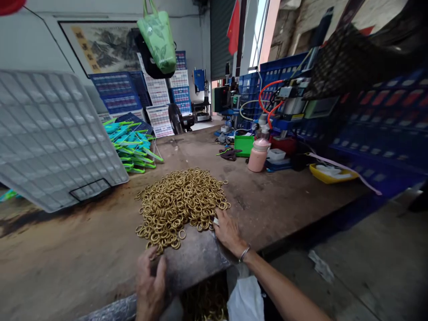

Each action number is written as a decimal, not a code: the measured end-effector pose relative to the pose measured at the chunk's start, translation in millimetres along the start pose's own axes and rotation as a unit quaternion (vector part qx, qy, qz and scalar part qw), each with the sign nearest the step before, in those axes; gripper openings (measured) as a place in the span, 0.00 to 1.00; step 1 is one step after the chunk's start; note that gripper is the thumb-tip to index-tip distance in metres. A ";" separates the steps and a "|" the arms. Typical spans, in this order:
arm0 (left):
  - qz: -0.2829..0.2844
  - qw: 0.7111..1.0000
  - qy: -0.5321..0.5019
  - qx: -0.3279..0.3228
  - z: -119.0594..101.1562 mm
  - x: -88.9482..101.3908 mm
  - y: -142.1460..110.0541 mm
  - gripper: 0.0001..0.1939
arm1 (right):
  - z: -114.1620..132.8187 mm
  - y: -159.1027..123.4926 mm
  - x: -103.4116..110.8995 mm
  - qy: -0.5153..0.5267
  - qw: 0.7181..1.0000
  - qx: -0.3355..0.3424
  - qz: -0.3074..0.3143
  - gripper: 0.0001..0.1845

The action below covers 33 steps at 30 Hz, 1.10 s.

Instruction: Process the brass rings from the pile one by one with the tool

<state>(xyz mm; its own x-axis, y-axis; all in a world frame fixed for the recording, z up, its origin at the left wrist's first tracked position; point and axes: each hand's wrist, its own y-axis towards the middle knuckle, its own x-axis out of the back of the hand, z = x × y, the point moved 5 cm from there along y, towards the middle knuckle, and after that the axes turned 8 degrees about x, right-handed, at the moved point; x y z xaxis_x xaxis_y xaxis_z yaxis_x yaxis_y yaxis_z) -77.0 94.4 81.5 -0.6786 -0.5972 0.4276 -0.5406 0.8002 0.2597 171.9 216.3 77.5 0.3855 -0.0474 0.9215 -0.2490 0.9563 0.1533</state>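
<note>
A heap of several small brass rings point(180, 203) lies on the worn brown table point(284, 200). My right hand point(227, 232) rests palm down at the heap's near right edge, fingers stretched toward the rings; a bracelet is on its wrist. My left hand point(150, 278) is at the table's near edge below the heap, fingers curled together close to the nearest rings; what they hold, if anything, is hidden. A white plastic bag point(245, 296) with more rings hangs below the table edge between my arms.
A grey gridded tray point(50, 133) leans at the left. Green and teal plastic parts point(133, 145) are stacked behind the heap. A pink bottle point(258, 154), a green box point(244, 145), a yellow tray point(329, 174) and blue crates point(384, 125) stand at the back right.
</note>
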 end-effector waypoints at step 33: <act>-0.026 0.974 0.226 0.025 79.5 0.3 203.7 0.39 | -122.1 157.2 -1.2 -0.010 0.998 -0.026 -0.047 0.18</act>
<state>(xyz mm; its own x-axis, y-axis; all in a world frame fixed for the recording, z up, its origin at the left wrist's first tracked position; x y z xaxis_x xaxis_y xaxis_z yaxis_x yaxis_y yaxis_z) -226.9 252.8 65.7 -0.3684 -0.5423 0.7551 -0.5990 0.7596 0.2533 240.8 401.9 56.9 0.3869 -0.1435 0.9109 -0.1655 0.9610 0.2216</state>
